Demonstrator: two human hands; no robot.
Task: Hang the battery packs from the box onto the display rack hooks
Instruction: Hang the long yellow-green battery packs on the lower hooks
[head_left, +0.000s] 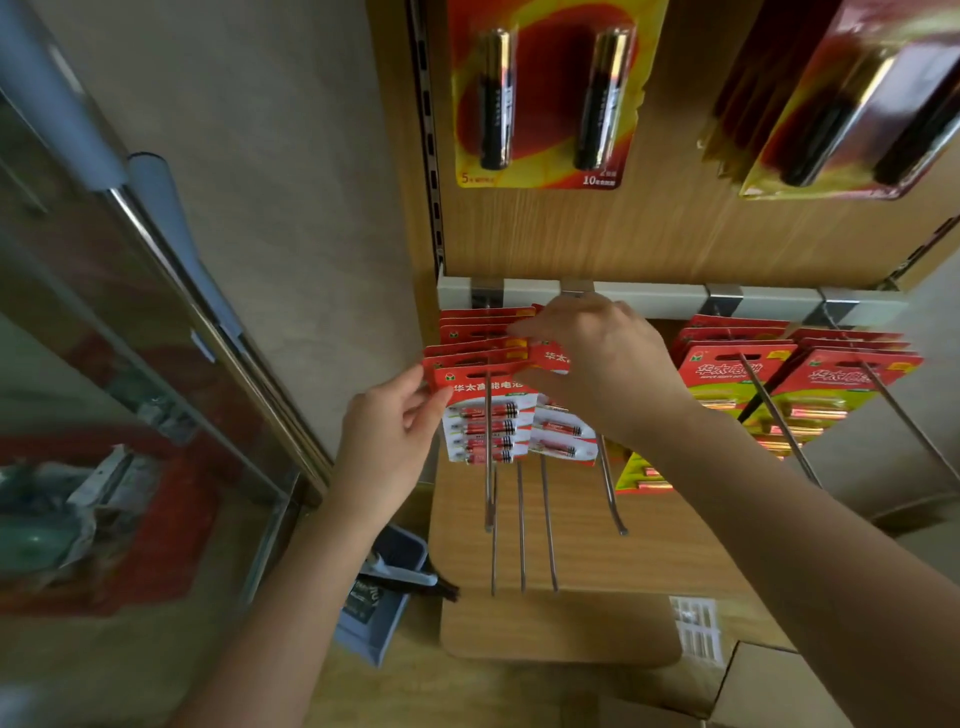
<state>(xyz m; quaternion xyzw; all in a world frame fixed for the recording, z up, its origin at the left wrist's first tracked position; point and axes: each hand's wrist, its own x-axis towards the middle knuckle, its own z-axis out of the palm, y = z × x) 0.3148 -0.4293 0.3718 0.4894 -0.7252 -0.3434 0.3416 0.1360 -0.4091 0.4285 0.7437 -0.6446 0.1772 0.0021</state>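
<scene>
The left fingers (415, 385) are curled and pinch the left edge of the front battery pack (480, 415), thumb on its red face. This pack hangs on the left hook (488, 493), at the left end of the white rail (665, 297); the metal rod passes through the slot in the card. Behind it, more red packs (483, 325) of the same kind sit on the same hook, close to the rail.

The right fingers (524, 330) are bent over the top of a second pack (561, 431), with the thumb below them, so they grip its red card. This pack is just beside the front one, on its right, a little tilted. I cannot tell if it is already on the next hook (612, 488). The left hand (395, 421) comes from below and the right hand (602, 358) from the lower right.

Toward the right end of the rail hang green and red packs (737, 371). Higher on the wooden panel (649, 228) hang large two-battery packs (545, 93). Under the hooks is a wooden shelf (561, 618), and a cardboard box (758, 686) is at the lower right. A blue bin (387, 597) stands on the floor, near a glass door (130, 364).
</scene>
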